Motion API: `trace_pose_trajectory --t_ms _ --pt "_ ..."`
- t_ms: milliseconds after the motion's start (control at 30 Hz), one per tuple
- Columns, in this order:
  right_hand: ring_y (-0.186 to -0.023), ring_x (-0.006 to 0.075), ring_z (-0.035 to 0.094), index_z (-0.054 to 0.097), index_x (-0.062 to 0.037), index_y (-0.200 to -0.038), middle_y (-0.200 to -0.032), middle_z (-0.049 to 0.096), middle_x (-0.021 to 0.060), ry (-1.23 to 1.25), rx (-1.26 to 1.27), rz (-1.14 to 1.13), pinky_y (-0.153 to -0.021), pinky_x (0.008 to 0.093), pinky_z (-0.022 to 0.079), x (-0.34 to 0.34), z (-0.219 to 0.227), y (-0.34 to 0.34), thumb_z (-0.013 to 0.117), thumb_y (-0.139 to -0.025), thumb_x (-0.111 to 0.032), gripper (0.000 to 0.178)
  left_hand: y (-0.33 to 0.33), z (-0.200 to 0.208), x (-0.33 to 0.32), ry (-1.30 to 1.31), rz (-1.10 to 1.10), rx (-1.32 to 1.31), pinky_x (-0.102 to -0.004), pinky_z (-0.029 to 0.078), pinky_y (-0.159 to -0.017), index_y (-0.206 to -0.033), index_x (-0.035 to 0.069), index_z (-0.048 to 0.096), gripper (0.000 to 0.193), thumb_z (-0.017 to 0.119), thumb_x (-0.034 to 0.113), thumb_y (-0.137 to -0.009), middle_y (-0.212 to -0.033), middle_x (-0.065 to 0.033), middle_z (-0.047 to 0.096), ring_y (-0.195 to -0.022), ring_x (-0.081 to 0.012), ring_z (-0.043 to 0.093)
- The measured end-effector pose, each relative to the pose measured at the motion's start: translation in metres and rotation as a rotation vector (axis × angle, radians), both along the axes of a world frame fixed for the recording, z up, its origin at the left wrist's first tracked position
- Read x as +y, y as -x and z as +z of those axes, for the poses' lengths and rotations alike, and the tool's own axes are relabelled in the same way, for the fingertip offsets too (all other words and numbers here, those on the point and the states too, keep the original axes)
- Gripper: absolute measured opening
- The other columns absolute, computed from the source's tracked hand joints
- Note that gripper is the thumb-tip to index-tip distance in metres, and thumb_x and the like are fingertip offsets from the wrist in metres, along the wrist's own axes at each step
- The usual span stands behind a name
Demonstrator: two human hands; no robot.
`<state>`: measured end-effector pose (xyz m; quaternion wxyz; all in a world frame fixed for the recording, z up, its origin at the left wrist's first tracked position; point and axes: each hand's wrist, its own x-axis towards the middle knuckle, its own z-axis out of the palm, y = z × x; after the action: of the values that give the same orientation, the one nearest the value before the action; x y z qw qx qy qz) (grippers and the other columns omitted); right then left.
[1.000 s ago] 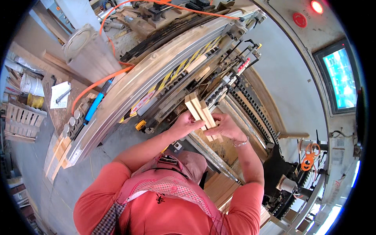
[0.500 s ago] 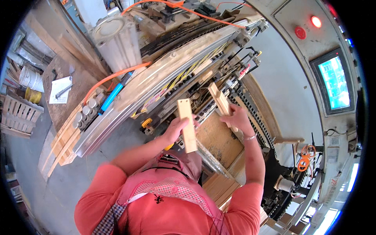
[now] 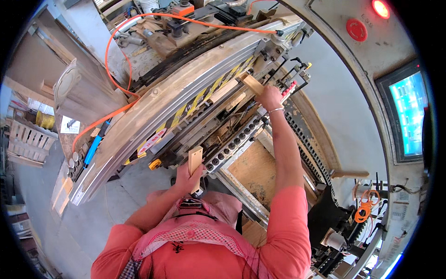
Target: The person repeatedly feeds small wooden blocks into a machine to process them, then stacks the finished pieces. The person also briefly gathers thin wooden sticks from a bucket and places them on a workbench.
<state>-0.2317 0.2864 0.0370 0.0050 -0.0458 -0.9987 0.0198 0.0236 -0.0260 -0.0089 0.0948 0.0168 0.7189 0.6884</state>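
Note:
My left hand is closed around a short, pale wooden board, held upright close to my body. Small holes mark the upper end of that board. Stretched out over the woodworking machine, my right hand grips another wooden piece whose far end points toward the machine's rail. Whether this piece touches the machine bed I cannot tell. Below my right hand runs a row of round black rollers. The fingers of my right hand are partly hidden from above.
A long metal rail with yellow-black striped tape crosses in front of me. An orange air hose loops over it. At right stands a control panel with a lit screen and a red button. A wooden panel lies beside my right arm.
My right hand has reached forward over the machine with its wooden piece. My left hand has drawn back and left, still holding its board. The view has shifted.

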Motion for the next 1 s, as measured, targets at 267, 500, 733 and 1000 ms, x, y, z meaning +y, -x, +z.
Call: trace_pose_trajectory --t_ms 267,500,733,1000 --pt "-0.096 0.0309 0.055 0.060 -0.0044 -0.090 -0.085 0.064 0.0132 0.057 0.054 0.097 -0.076 0.0398 0.049 0.000 0.014 -0.017 0.072 -0.066 -0.039 0.044 -0.001 0.005 0.007 0.020 0.075 0.009 -0.0245 0.047 -0.058 -0.097 -0.004 0.057 0.017 0.053 0.008 -0.085 -0.077 -0.0066 0.064 -0.063 -0.0108 0.058" --pt "-0.089 0.0283 0.058 0.061 -0.0059 -0.087 -0.081 0.065 0.0125 0.059 0.163 0.041 -0.071 0.0387 0.048 0.007 -0.002 -0.019 0.067 -0.070 -0.040 0.039 0.001 0.009 0.008 0.005 0.060 -0.005 -0.0233 0.047 -0.060 -0.099 -0.004 0.057 0.019 0.051 0.009 -0.087 -0.080 -0.0052 0.063 -0.065 -0.0086 0.056" --pt "-0.090 0.0261 0.059 0.059 -0.0044 -0.093 -0.080 0.064 0.0136 -0.048 0.031 0.053 -0.071 0.0383 0.050 0.004 0.008 -0.020 0.059 -0.077 -0.051 0.050 0.002 0.011 0.005 -0.016 0.038 -0.036 -0.0232 0.047 -0.061 -0.101 -0.004 0.056 0.019 0.052 0.008 -0.086 -0.081 -0.0052 0.062 -0.067 -0.0086 0.056" --pt "-0.082 0.0274 0.064 0.059 -0.0040 -0.098 -0.083 0.065 0.0144 -0.069 -0.028 0.069 -0.069 0.0379 0.051 -0.011 0.014 0.002 0.057 -0.078 -0.055 0.055 0.003 0.005 0.005 -0.026 0.039 -0.006 -0.0225 0.046 -0.060 -0.099 -0.003 0.056 0.018 0.053 0.009 -0.086 -0.078 -0.0045 0.062 -0.067 -0.0072 0.056"
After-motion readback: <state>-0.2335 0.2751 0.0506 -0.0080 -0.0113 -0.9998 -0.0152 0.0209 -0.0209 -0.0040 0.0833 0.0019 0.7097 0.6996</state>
